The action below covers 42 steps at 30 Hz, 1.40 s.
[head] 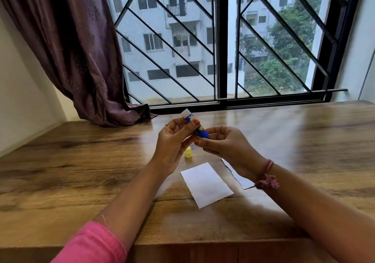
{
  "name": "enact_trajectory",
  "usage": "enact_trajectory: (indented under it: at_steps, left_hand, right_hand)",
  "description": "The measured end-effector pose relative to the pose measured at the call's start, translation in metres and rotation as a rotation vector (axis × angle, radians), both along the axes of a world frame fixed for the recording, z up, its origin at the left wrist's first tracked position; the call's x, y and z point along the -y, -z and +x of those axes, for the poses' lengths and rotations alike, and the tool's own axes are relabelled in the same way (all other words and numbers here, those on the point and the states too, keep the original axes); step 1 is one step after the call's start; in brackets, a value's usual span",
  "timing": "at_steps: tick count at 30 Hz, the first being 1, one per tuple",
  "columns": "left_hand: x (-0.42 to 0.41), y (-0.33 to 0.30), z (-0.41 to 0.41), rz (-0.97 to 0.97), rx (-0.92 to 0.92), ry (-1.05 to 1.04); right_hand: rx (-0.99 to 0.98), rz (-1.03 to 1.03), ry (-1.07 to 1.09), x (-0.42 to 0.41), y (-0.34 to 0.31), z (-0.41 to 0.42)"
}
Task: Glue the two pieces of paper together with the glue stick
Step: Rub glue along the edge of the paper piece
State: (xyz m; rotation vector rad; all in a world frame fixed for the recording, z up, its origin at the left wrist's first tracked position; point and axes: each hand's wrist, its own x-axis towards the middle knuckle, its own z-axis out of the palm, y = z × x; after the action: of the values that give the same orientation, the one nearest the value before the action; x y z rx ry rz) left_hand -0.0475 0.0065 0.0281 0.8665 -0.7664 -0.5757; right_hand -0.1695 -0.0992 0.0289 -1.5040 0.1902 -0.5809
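Above the wooden counter [81, 161], both hands hold a blue glue stick [197, 127] tilted in the air, its white glue end pointing up and away toward the window. The left hand [172, 141] has its grip closed round the upper part of the tube, thumb with an orange nail pressed on the label, a ring on one finger. The right hand [225, 143] pinches the blue base between fingertips, its grip closed on that end.

Just below the hands a yellow cap [188, 152] stands on the counter, apart from the tube. Nearer the person lies a white piece of paper [206, 184], flat and bare. A second piece of paper [239, 178] lies just beside it to the right, half hidden under the right wrist, which wears a pink thread band [266, 178] with a tassel. A pink sleeve [91, 244] covers the left upper forearm.

The counter is glossy wood grain and runs up to a window with a black grille [182, 39]; a purple curtain [71, 49] hangs at the left, its hem resting on the counter. Outside stand pale apartment blocks and trees. The tube's label shows a yellow mark, but its writing is too small to read.
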Motion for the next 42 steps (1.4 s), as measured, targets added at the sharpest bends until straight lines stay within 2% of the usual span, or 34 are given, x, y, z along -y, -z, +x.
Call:
enact_trajectory:
  at_steps: [11,19,28,36,42]
  left_hand:
    - [0.001,0.003,-0.004,0.011,0.021,0.022]
    - [0.002,0.002,-0.003,0.029,0.014,-0.001]
    - [0.002,0.001,-0.007,0.058,0.057,-0.065]
    - [0.002,0.001,-0.006,0.051,0.035,-0.043]
    - [0.003,0.002,-0.007,0.061,0.062,-0.046]
  right_hand:
    - [0.040,0.095,-0.080,-0.001,0.009,-0.012]
    - [0.012,0.485,-0.275,-0.011,0.011,-0.010]
    - [0.161,0.469,-0.126,-0.015,0.020,-0.007]
    - [0.098,0.407,-0.153,-0.017,0.023,-0.003]
    - [0.020,0.531,-0.215,-0.016,0.021,-0.004]
